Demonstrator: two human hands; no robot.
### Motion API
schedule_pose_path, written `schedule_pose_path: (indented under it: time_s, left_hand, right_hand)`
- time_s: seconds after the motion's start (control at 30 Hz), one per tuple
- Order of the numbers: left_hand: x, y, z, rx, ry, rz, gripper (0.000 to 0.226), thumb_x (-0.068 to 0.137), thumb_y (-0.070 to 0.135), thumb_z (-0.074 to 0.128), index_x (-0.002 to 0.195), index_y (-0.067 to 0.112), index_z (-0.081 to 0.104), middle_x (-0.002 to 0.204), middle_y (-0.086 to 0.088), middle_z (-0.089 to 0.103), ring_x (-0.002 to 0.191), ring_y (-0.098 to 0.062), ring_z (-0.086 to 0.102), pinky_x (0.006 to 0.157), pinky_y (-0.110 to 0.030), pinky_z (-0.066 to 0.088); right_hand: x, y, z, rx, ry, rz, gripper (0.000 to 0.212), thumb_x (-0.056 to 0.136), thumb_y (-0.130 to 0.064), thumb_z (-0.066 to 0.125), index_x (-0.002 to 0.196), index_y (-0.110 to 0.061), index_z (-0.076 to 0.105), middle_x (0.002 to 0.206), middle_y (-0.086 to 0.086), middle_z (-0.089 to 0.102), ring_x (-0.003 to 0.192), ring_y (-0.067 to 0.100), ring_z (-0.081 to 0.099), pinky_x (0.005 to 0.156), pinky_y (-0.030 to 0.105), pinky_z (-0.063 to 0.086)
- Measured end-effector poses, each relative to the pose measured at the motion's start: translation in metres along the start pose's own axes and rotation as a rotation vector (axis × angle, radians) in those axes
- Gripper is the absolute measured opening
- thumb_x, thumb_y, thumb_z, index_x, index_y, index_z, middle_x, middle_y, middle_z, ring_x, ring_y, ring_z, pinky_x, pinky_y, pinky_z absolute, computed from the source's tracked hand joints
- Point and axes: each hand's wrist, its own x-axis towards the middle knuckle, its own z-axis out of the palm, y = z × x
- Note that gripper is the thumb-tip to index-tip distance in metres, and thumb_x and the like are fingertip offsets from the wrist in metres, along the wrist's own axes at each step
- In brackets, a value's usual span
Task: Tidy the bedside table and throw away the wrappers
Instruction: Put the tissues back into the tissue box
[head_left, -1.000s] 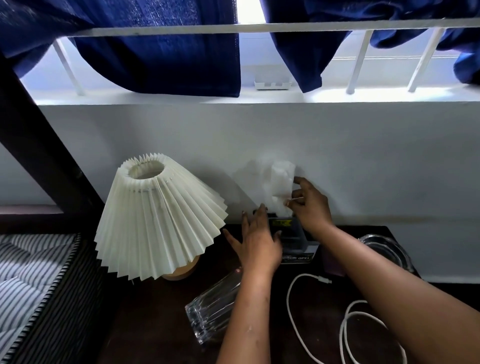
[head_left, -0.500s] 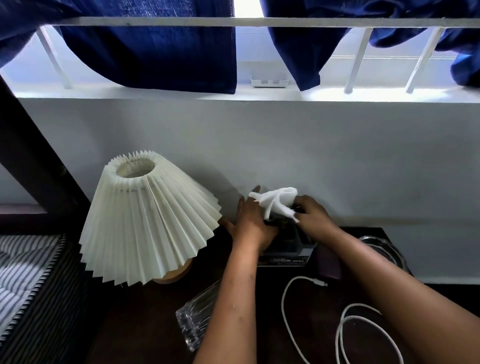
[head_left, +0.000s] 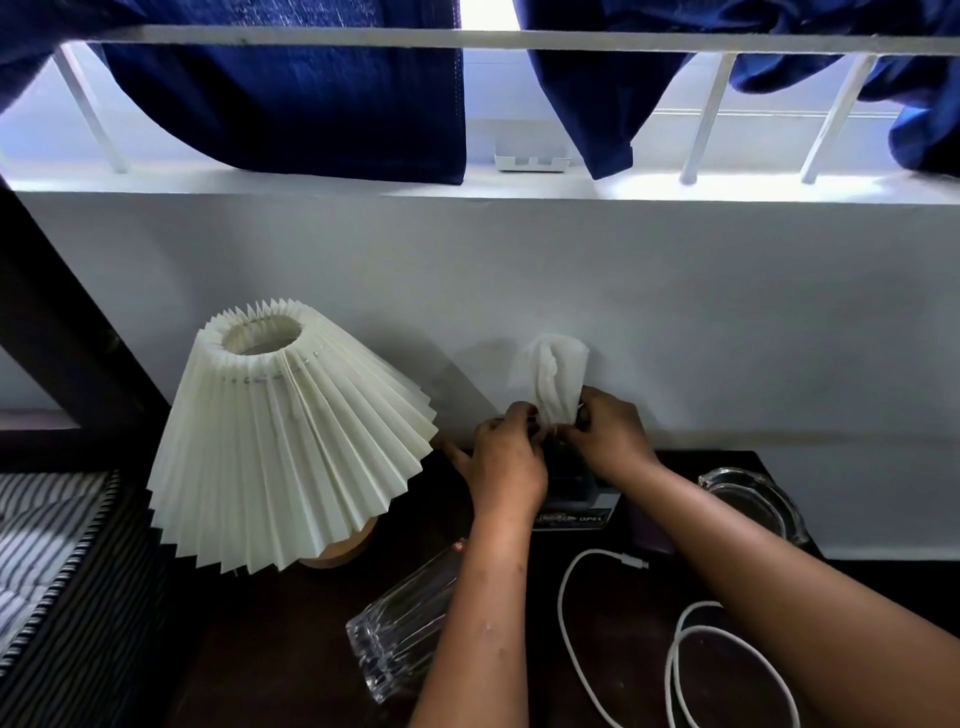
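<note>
A white tissue (head_left: 556, 374) stands upright out of a dark tissue box (head_left: 574, 501) at the back of the dark bedside table (head_left: 291, 639). Both hands pinch the tissue's lower end just above the box. My left hand (head_left: 506, 460) holds it from the left, my right hand (head_left: 608, 434) from the right. Most of the box lies hidden under my hands; only its front label shows.
A cream pleated lamp (head_left: 291, 436) stands at the left. A clear ribbed glass (head_left: 400, 634) lies on its side near the front. A white cable (head_left: 670, 639) loops at the right, with a glass ashtray (head_left: 748, 501) behind. A striped mattress (head_left: 41, 551) borders the left.
The tissue was bunched low between both hands half a second ago; now it stands tall out of the box, pinched at its base by both hands.
</note>
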Motion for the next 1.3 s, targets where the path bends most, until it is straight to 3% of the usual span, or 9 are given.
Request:
schedule_pose_path:
  time_s: [0.23, 0.33, 0.43, 0.53, 0.67, 0.8, 0.97, 1.07, 1.3]
  left_hand:
    - [-0.005, 0.003, -0.002, -0.037, 0.032, 0.040, 0.040, 0.085, 0.020, 0.055, 0.121, 0.031, 0.041, 0.108, 0.001, 0.064, 0.117, -0.021, 0.048, 0.107, -0.069, 0.012]
    - [-0.006, 0.002, -0.004, -0.091, 0.020, 0.099, 0.038, 0.083, 0.016, 0.056, 0.112, 0.032, 0.038, 0.097, 0.007, 0.061, 0.111, -0.020, 0.050, 0.108, -0.066, 0.011]
    - [-0.006, 0.000, -0.008, -0.101, -0.064, 0.165, 0.032, 0.079, 0.009, 0.054, 0.096, 0.035, 0.044, 0.087, 0.015, 0.053, 0.114, -0.020, 0.047, 0.110, -0.064, 0.003]
    - [-0.004, 0.001, -0.012, -0.075, -0.159, 0.193, 0.045, 0.077, 0.005, 0.050, 0.102, 0.041, 0.050, 0.106, 0.018, 0.062, 0.122, -0.015, 0.040, 0.110, -0.064, -0.001]
    - [-0.003, 0.002, -0.012, -0.027, -0.179, 0.183, 0.058, 0.078, 0.005, 0.050, 0.118, 0.046, 0.046, 0.118, 0.011, 0.060, 0.128, -0.013, 0.034, 0.110, -0.064, -0.005]
    - [-0.006, 0.002, -0.012, -0.039, -0.164, 0.194, 0.057, 0.078, 0.005, 0.049, 0.119, 0.043, 0.035, 0.099, 0.013, 0.050, 0.128, -0.016, 0.036, 0.110, -0.063, -0.003]
    - [-0.007, 0.003, -0.013, -0.009, -0.167, 0.176, 0.071, 0.078, 0.004, 0.047, 0.131, 0.047, 0.029, 0.127, 0.000, 0.052, 0.134, -0.019, 0.027, 0.111, -0.062, -0.003]
    - [-0.007, 0.004, -0.013, 0.038, -0.155, 0.191, 0.069, 0.079, 0.006, 0.047, 0.134, 0.045, 0.031, 0.130, 0.002, 0.052, 0.134, -0.020, 0.028, 0.111, -0.064, 0.003]
    - [-0.005, -0.003, -0.014, 0.109, 0.021, 0.164, 0.038, 0.088, 0.018, 0.048, 0.125, 0.028, 0.046, 0.111, -0.004, 0.062, 0.119, -0.025, 0.044, 0.102, -0.053, 0.032]
  right_hand:
    - [-0.005, 0.007, -0.014, 0.218, 0.023, 0.039, 0.075, 0.071, -0.010, 0.074, 0.132, -0.028, 0.034, 0.095, -0.006, 0.058, 0.075, -0.002, 0.057, 0.057, 0.012, 0.041]
    - [-0.008, 0.009, -0.012, 0.236, 0.143, 0.027, 0.058, 0.078, -0.002, 0.061, 0.124, -0.026, 0.035, 0.091, -0.003, 0.059, 0.071, 0.000, 0.057, 0.051, 0.007, 0.042]
    - [-0.011, 0.006, -0.009, 0.177, 0.263, -0.065, 0.037, 0.079, -0.002, 0.060, 0.096, -0.026, 0.037, 0.083, -0.008, 0.056, 0.062, 0.007, 0.058, 0.050, 0.012, 0.043]
    - [-0.011, 0.006, -0.007, -0.081, 0.162, -0.154, 0.024, 0.079, -0.001, 0.052, 0.079, -0.024, 0.053, 0.084, -0.001, 0.060, 0.079, 0.022, 0.058, 0.068, 0.033, 0.050]
    - [-0.007, 0.008, -0.004, -0.194, 0.050, -0.082, 0.029, 0.089, -0.008, 0.045, 0.104, -0.018, 0.067, 0.117, 0.007, 0.060, 0.114, 0.030, 0.047, 0.091, 0.037, 0.043]
    - [-0.001, 0.008, -0.001, -0.215, -0.040, -0.024, 0.037, 0.089, -0.004, 0.042, 0.113, -0.022, 0.063, 0.119, 0.008, 0.047, 0.106, 0.024, 0.040, 0.087, 0.029, 0.037]
    - [0.000, 0.009, 0.000, -0.179, -0.137, 0.052, 0.050, 0.084, -0.003, 0.038, 0.120, -0.031, 0.059, 0.120, 0.002, 0.041, 0.099, 0.018, 0.035, 0.088, 0.026, 0.034]
    - [0.001, 0.010, 0.001, -0.179, -0.109, 0.035, 0.049, 0.083, -0.003, 0.038, 0.116, -0.030, 0.062, 0.125, 0.004, 0.048, 0.118, 0.030, 0.037, 0.089, 0.028, 0.035]
    - [0.000, 0.015, -0.008, -0.187, 0.034, 0.033, 0.043, 0.079, 0.004, 0.037, 0.076, -0.035, 0.055, 0.096, -0.004, 0.051, 0.108, 0.024, 0.040, 0.077, 0.033, 0.037]
